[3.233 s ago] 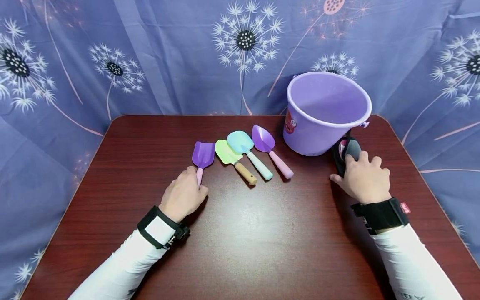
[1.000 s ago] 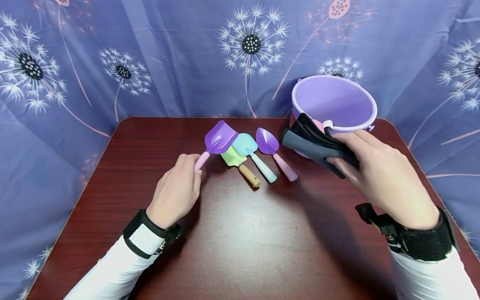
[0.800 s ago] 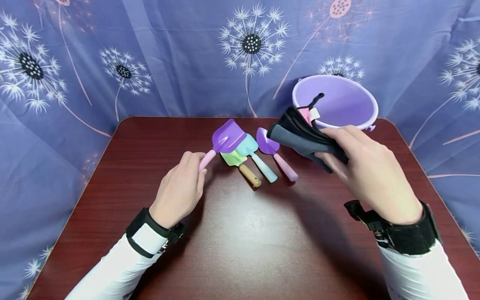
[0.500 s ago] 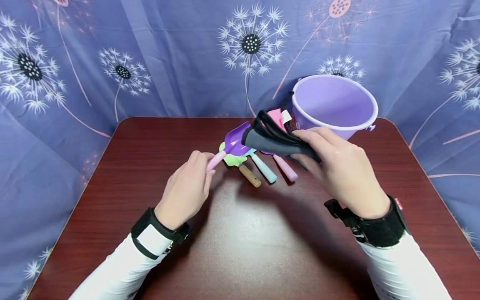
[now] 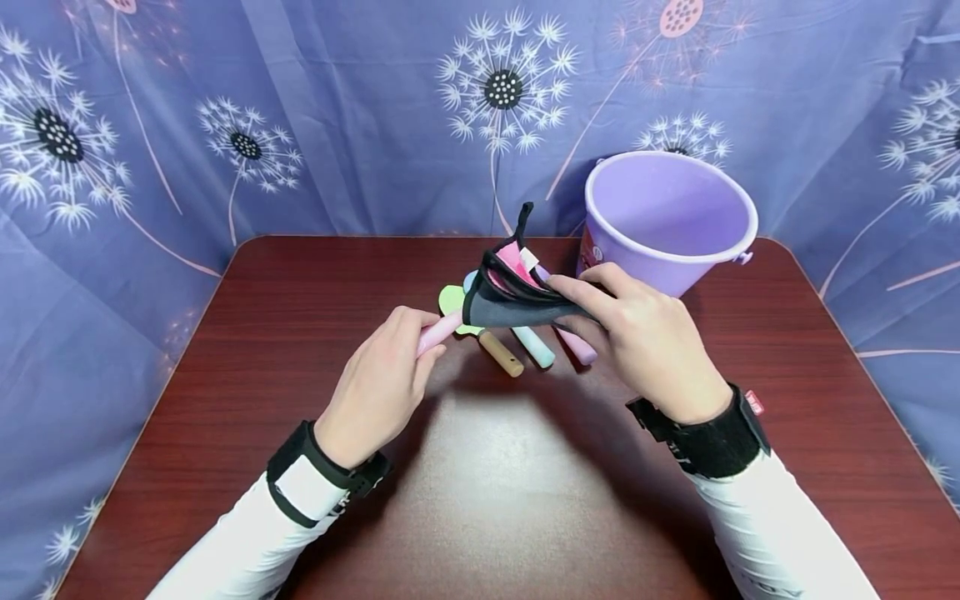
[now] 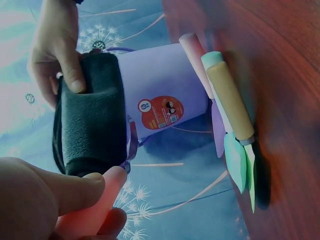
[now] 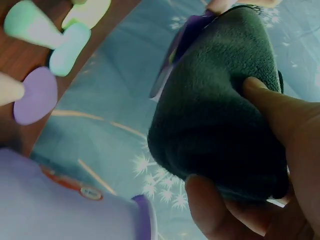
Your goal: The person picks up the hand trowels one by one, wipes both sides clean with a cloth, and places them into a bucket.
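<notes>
My left hand (image 5: 378,387) grips the pink handle of a purple toy shovel (image 5: 438,333), raised over the table. In the head view its blade is mostly hidden behind a folded cloth; the right wrist view shows part of the purple blade (image 7: 192,34) against the cloth's far side. My right hand (image 5: 645,342) pinches this dark grey cloth (image 5: 517,312), which has black edging, a pink inside, a white tag and a hanging loop. The cloth's end sits right where the shovel's handle meets its blade.
Beneath the cloth lie a green trowel (image 5: 453,298) with a tan handle, a light blue one with a mint handle (image 5: 534,347), and a purple one with a pink handle (image 5: 576,345). A purple bucket (image 5: 637,268) stands at the back right, before a blue patterned curtain (image 5: 375,125).
The shovel and the cloth were picked up from the table. My right hand has carried the cloth leftward past the bucket, while the shovel came right, and the two now meet above the trowels.
</notes>
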`<state>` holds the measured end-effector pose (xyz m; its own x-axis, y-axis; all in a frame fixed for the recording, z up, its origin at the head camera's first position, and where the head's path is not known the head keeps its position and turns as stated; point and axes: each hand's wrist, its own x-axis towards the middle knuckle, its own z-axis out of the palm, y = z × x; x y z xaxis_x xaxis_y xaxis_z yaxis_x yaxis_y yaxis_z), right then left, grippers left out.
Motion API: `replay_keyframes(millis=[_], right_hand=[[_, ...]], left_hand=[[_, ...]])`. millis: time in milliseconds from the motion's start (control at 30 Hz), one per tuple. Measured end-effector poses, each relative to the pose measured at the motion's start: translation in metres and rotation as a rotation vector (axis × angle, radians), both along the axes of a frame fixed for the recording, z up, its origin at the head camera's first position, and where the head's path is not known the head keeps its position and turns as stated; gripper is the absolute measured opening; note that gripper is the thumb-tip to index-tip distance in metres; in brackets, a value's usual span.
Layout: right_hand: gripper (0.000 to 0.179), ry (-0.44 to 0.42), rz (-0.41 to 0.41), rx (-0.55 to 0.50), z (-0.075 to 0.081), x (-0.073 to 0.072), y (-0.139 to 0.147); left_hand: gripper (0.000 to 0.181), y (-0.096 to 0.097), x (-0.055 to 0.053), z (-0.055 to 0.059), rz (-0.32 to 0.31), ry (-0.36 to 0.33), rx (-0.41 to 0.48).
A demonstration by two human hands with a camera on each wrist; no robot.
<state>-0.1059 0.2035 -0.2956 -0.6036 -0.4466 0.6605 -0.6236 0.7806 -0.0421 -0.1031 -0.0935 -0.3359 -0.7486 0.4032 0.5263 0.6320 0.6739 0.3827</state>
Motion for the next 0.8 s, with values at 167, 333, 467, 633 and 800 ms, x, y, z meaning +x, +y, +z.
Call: replay_keyframes(millis=[167,333,467,633,800], right_hand=[[0.04,0.059,-0.097,0.074,-0.005,-0.002,0.004],[0.041,0.051,-0.107,0.093,-0.007,-0.004,0.008],[0.042,-0.002,-0.083,0.078,-0.007,-0.005,0.009],[0.042,-0.006,-0.091,0.069,-0.006,-0.005,0.009],[0.043,0.029,-0.123,0.048,-0.005,-0.005,0.011]], left_hand=[[0.024,-0.001,0.0,0.0,-0.011,-0.016,0.014],[0.024,-0.001,0.0,0.0,-0.016,-0.032,0.011],[0.024,-0.001,0.0,0.001,-0.023,-0.024,0.022],[0.025,-0.001,0.0,0.001,-0.033,-0.006,0.02],[0.024,-0.002,0.001,0.001,-0.044,-0.006,0.021]])
